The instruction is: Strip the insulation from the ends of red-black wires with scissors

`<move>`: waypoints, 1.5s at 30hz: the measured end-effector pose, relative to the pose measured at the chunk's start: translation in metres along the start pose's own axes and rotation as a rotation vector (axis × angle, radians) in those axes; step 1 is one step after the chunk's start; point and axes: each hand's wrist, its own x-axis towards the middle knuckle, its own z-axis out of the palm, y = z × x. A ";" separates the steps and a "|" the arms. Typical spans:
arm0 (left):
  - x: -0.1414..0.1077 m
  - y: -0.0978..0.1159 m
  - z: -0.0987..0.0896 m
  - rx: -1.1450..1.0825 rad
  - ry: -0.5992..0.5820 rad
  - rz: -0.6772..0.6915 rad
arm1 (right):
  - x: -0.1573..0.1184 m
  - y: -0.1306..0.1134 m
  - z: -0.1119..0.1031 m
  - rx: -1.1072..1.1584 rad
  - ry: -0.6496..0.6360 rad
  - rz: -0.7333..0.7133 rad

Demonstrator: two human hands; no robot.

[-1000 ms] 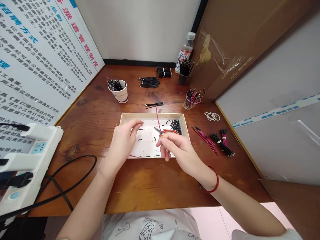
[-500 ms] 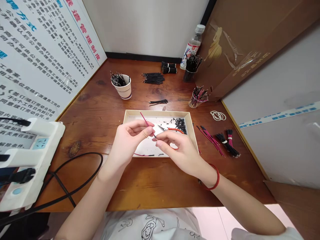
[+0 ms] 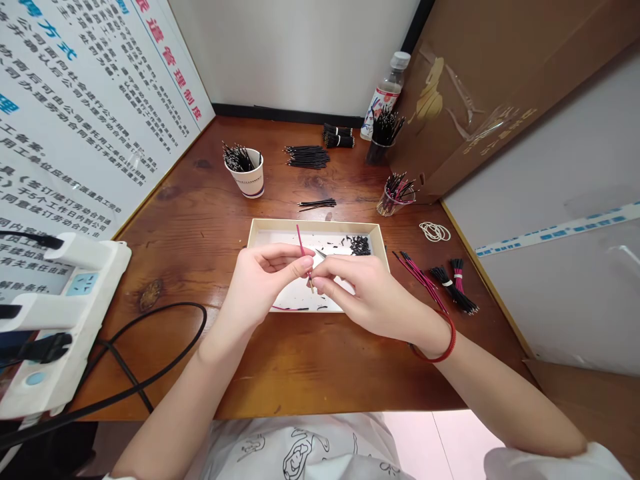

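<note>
Over a shallow cream box [image 3: 383,248] my left hand [image 3: 270,273] pinches a thin magenta wire [image 3: 300,239], whose upper part points up and away. Its lower end shows a pale tip below my fingers. My right hand [image 3: 350,283] is closed at that lower part of the wire, thumb and forefinger together; what exactly it grips is too small to tell. Just past the right fingers lies the pointed metal tip of the pliers [image 3: 321,253], their handles hidden by the hand. Black scraps [image 3: 360,245] and another magenta wire [image 3: 285,309] lie in the box.
Behind the box stand a paper cup [image 3: 249,179] and clear cups [image 3: 397,199] of wires, a bottle [image 3: 383,97] and black wire bundles [image 3: 307,157]. Magenta wires [image 3: 417,277], tied bundles [image 3: 455,291] and rubber bands [image 3: 435,231] lie right. A power strip [image 3: 80,320] with cables is left.
The magenta wire has turned more upright and its pale lower tip now shows. My right hand has tilted and moved slightly right, covering the orange plier handles.
</note>
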 end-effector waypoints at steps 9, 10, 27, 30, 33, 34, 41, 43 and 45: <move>0.000 -0.002 0.000 0.059 0.075 0.027 | 0.003 0.002 0.004 0.186 0.023 0.156; 0.000 -0.002 0.001 0.073 0.080 0.033 | 0.003 0.002 0.003 0.211 0.019 0.167; -0.007 0.000 0.012 0.186 0.193 0.088 | 0.006 0.005 0.007 0.202 0.077 0.182; -0.005 0.000 0.011 0.140 0.149 0.055 | 0.008 0.006 0.008 0.196 0.137 0.172; -0.004 0.002 0.009 0.155 -0.014 -0.012 | 0.010 0.007 0.005 0.111 0.237 0.110; -0.004 0.002 0.008 0.165 -0.085 -0.037 | 0.010 0.008 0.004 0.056 0.268 0.071; -0.005 -0.003 0.006 0.092 -0.270 -0.072 | 0.006 0.009 0.000 -0.228 0.281 -0.095; -0.005 -0.004 0.007 0.029 -0.261 -0.039 | 0.007 0.010 0.000 -0.251 0.275 -0.108; -0.005 -0.004 0.007 -0.014 -0.249 -0.027 | 0.008 0.011 0.000 -0.336 0.294 -0.153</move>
